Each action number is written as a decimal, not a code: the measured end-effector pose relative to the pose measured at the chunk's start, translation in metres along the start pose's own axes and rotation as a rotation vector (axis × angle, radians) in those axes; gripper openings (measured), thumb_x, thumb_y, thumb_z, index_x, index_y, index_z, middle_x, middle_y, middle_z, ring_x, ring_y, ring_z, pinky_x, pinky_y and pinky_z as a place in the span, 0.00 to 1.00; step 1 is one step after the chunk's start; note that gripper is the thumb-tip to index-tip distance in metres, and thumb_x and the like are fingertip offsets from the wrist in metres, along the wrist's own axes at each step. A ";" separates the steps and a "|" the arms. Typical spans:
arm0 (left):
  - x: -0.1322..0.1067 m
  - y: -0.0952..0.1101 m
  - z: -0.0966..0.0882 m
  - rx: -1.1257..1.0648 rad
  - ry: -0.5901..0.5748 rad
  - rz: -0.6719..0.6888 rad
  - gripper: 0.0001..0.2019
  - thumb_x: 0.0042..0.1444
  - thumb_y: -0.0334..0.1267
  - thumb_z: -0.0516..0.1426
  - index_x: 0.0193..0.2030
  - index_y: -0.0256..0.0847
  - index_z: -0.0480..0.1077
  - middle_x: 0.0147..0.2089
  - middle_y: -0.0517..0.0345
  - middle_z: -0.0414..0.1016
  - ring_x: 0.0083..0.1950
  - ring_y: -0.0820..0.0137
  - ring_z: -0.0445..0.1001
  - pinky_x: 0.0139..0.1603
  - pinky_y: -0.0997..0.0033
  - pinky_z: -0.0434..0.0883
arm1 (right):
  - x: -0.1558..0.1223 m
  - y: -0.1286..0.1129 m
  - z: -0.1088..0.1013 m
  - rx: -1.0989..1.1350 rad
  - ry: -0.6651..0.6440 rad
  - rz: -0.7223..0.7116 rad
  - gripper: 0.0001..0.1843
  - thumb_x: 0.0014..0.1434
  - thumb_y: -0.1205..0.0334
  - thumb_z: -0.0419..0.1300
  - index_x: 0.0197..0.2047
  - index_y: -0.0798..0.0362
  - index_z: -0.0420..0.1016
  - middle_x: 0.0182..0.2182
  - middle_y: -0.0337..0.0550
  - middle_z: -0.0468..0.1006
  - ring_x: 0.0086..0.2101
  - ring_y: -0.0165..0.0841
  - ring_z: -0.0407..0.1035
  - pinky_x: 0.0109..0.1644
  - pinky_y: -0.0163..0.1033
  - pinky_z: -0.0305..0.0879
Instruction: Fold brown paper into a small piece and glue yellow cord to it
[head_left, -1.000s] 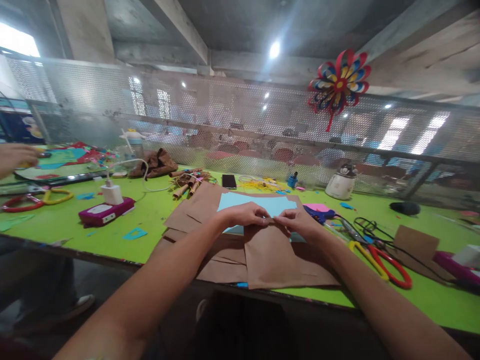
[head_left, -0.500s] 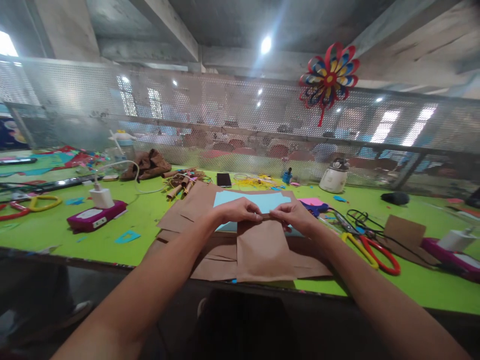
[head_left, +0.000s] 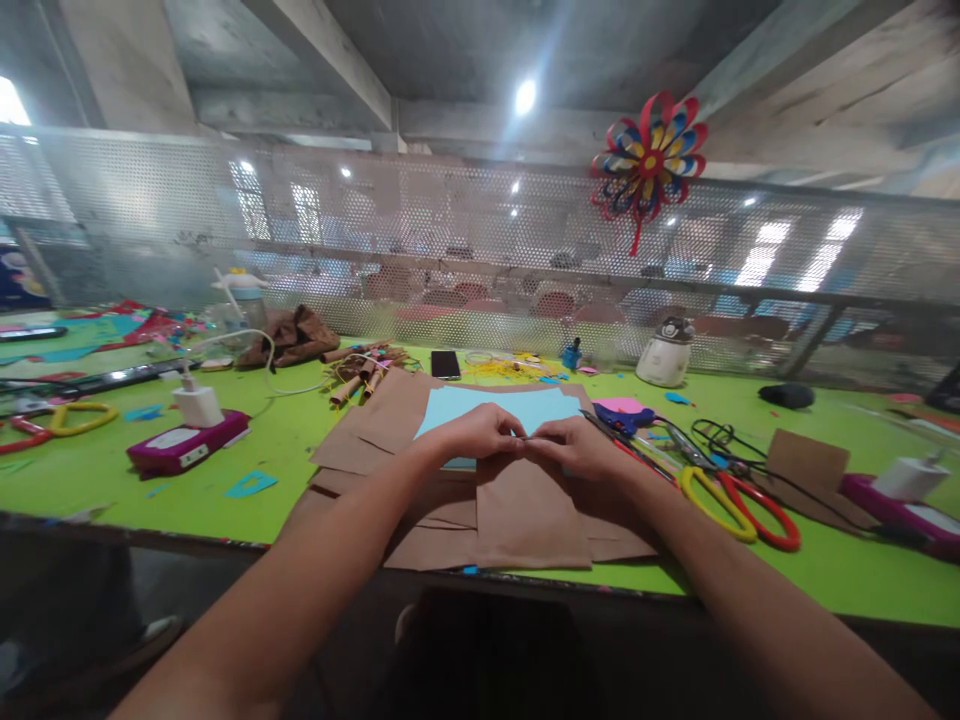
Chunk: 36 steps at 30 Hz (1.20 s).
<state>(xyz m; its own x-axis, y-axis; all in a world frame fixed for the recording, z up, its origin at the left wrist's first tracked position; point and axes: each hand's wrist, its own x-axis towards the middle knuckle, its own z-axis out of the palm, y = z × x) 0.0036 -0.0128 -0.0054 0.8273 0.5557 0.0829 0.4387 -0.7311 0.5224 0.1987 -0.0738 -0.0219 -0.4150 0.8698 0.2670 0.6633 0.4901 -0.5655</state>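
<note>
My left hand (head_left: pixel 472 432) and my right hand (head_left: pixel 574 447) meet at the far edge of a brown paper sheet (head_left: pixel 525 512) and pinch it between thumbs and fingers. The fingertips nearly touch each other. This sheet lies on a pile of brown paper sheets (head_left: pixel 360 440) on the green table (head_left: pixel 292 440). Just behind my hands a light blue sheet (head_left: pixel 495 405) rests on the pile.
Red and yellow scissors (head_left: pixel 739 500) with black cables lie to the right, a brown card piece (head_left: pixel 806 462) beyond. At left sit a magenta device with white charger (head_left: pixel 187 440), rolled paper tubes (head_left: pixel 360 368), a phone (head_left: pixel 445 364). A white pot (head_left: pixel 664 355) stands by the mesh fence.
My two hands have drawn closer together on the brown sheet's far edge. The view has shifted a little to the right; another person's hand at the far left is out of view now.
</note>
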 end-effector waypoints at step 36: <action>-0.002 0.003 -0.001 0.041 -0.094 0.048 0.16 0.57 0.46 0.47 0.37 0.37 0.71 0.27 0.61 0.69 0.27 0.75 0.62 0.30 0.78 0.59 | -0.002 -0.004 -0.008 0.053 -0.081 -0.005 0.18 0.55 0.51 0.53 0.28 0.57 0.73 0.22 0.38 0.68 0.24 0.27 0.58 0.26 0.31 0.54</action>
<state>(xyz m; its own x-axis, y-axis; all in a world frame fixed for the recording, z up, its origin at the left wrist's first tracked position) 0.0025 -0.0156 -0.0031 0.8758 0.4820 0.0262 0.4107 -0.7726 0.4841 0.2020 -0.0771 -0.0137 -0.4685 0.8589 0.2069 0.6286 0.4886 -0.6051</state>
